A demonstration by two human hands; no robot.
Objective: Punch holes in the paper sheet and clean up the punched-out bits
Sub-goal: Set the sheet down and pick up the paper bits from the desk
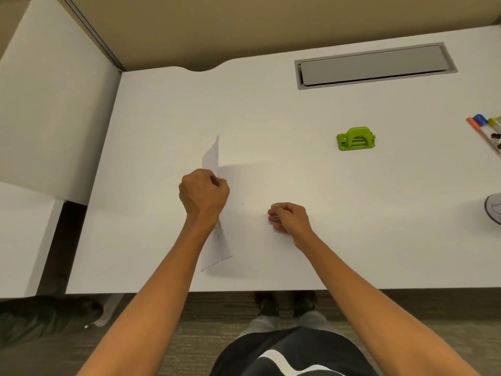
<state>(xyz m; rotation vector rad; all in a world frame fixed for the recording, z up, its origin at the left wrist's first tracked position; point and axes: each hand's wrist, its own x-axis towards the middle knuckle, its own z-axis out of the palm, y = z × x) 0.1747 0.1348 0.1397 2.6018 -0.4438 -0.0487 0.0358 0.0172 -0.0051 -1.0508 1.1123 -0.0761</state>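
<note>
The left hand [204, 196] is pinching the thin white paper sheet [212, 158] on edge, probably clearing the table; the right hand [288, 217], curled, is seemingly gathering bits; green plastic hole punch [356, 138] is sitting at two o'clock.

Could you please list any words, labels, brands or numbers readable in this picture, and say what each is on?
None can be read.
Green plastic hole punch: no label shows.
White paper sheet: looks blank.
Coloured marker pens at the right edge: any print is too small and blurred.
Black shirt: a white shape, no letters.
</note>
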